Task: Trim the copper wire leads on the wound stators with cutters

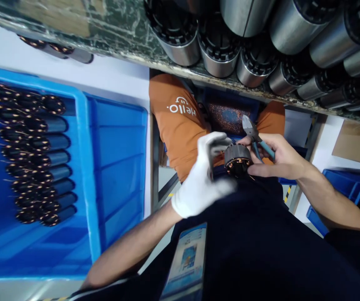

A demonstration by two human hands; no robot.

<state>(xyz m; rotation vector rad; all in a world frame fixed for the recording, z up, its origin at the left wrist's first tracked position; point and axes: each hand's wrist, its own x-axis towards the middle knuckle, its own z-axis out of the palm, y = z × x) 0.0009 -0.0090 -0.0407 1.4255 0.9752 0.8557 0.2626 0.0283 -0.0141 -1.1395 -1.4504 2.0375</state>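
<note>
My right hand (274,156), bare, grips a motor stator (237,156) between thumb and fingers in front of my lap. The stator is a dark metal ring with copper windings showing at its lower end. Tucked in the same hand are diagonal cutters (252,131) with blue-green handles, their jaws pointing up and away. My left hand (199,179), in a white glove, is just left of the stator, fingers and thumb spread apart. Its thumb is smeared by motion. Whether its fingertips touch the stator is hard to see.
Many silvery metal cylinders (220,62) crowd the worn bench edge (120,54) ahead. At left, a blue crate (84,167) contains rows of wound stators (54,163). Below the bench, a blue bin (230,113) holds copper scraps. More blue bins (339,179) stand right.
</note>
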